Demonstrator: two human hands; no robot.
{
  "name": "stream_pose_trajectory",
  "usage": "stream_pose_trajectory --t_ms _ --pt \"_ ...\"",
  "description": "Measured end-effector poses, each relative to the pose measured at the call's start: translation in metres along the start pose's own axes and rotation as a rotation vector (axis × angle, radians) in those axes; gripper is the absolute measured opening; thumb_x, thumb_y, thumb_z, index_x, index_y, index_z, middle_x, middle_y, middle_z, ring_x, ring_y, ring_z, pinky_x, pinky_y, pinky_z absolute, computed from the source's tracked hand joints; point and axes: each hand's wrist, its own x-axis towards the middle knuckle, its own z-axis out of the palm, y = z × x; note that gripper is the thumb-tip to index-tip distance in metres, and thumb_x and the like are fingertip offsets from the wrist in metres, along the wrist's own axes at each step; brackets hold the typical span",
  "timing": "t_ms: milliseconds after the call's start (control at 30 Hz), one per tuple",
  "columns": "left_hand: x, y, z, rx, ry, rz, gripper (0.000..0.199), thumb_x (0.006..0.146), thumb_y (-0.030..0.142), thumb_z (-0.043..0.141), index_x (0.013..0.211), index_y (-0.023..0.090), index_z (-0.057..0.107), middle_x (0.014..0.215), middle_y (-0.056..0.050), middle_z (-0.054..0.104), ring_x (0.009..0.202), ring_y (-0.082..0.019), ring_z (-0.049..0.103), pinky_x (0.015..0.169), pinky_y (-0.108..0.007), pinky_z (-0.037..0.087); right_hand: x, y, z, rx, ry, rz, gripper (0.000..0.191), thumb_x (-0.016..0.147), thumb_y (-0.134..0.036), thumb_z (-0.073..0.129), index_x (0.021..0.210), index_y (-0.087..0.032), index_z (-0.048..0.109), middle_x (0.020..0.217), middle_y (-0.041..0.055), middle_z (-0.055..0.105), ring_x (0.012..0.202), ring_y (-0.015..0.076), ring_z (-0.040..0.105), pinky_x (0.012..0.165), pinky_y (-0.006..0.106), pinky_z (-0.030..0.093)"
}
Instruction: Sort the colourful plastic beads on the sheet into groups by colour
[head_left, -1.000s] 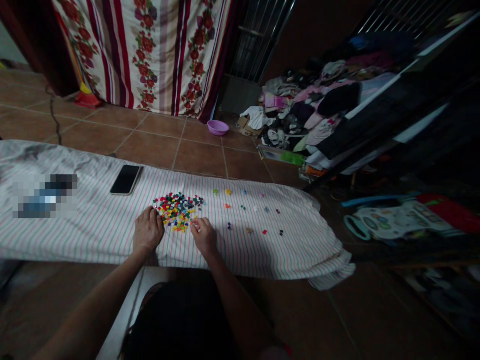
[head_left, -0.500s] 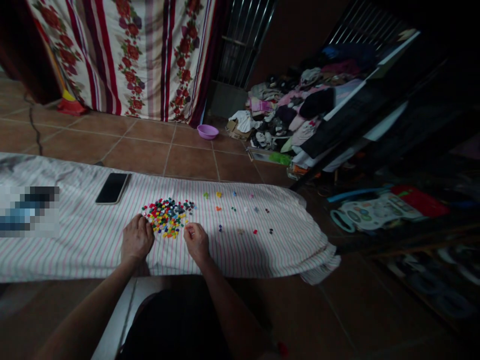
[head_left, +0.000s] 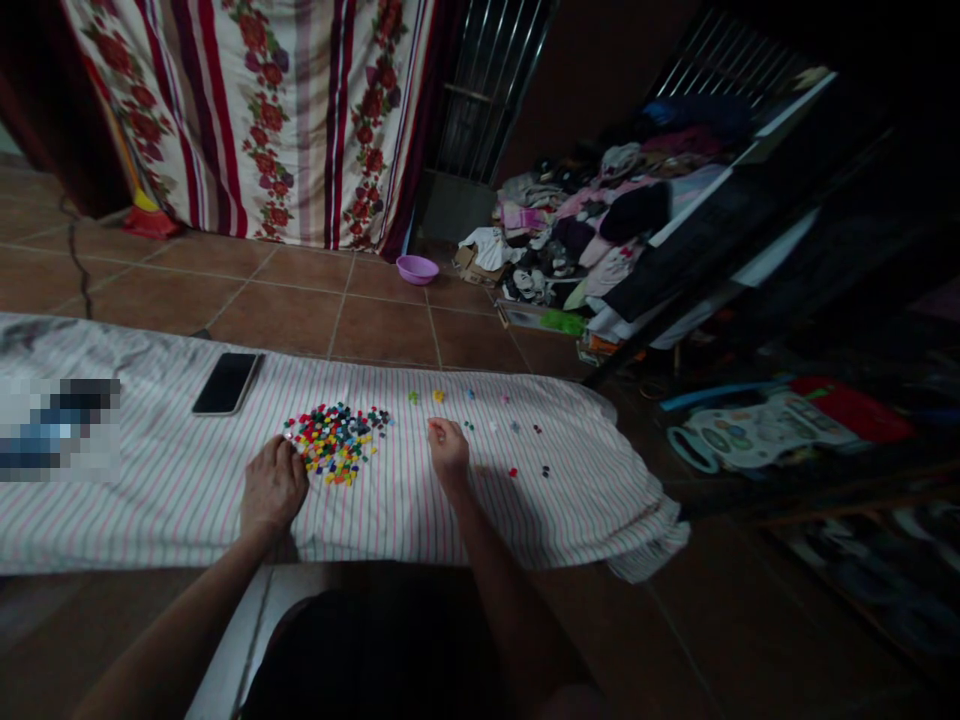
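Note:
A heap of small multicoloured pieces [head_left: 334, 440] lies on a striped cloth [head_left: 360, 525]. At its left edge my left hand [head_left: 274, 485] rests palm down, fingers lying loosely on the cloth and touching the outermost pieces. My right hand [head_left: 450, 453] is right of the heap with thumb and forefinger pinched together; what they hold is too small to make out. Little colour groups are spread around it: green pieces [head_left: 413, 397], yellow pieces [head_left: 439, 396], blue pieces [head_left: 471, 393] and red pieces [head_left: 513, 472]. My right hand covers some of the spots there.
A dark-screened phone [head_left: 226, 383] lies on the cloth left of the heap. Beyond the cloth, a purple basin [head_left: 417, 269] stands on the tiled floor, near piled clothes [head_left: 585, 215]. A blurred patch [head_left: 60, 430] hides something at the far left.
My right hand has moved right and slightly away from me, from the heap's edge to the small colour groups, still pinched. My left hand stays by the heap. The view has shifted slightly.

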Motion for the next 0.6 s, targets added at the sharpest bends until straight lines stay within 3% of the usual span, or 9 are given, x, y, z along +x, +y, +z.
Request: stream_pose_trajectory --t_ms 300,600 --pt "0.0 0.002 0.0 0.09 -0.017 -0.013 0.028 0.092 0.029 0.032 0.105 0.014 0.052 0.12 -0.017 0.058 0.104 -0.027 0.056 0.085 -0.042 0.043 0.012 0.046 -0.001 -0.145 -0.014 0.102 0.024 0.078 -0.019 0.049 0.091 -0.018 0.069 0.089 0.0059 0.067 0.079 0.0172 0.062 0.078 0.029 0.049" --pt "0.0 -0.002 0.002 0.115 -0.004 0.029 0.027 0.092 0.028 0.032 0.104 0.014 0.052 0.118 -0.017 0.058 0.106 -0.027 0.055 0.087 -0.041 0.043 0.022 0.048 0.007 -0.331 -0.091 0.111 0.033 0.076 -0.01 0.052 0.106 -0.014 0.067 0.092 0.0082 0.068 0.087 0.0175 0.061 0.081 0.026 0.046"
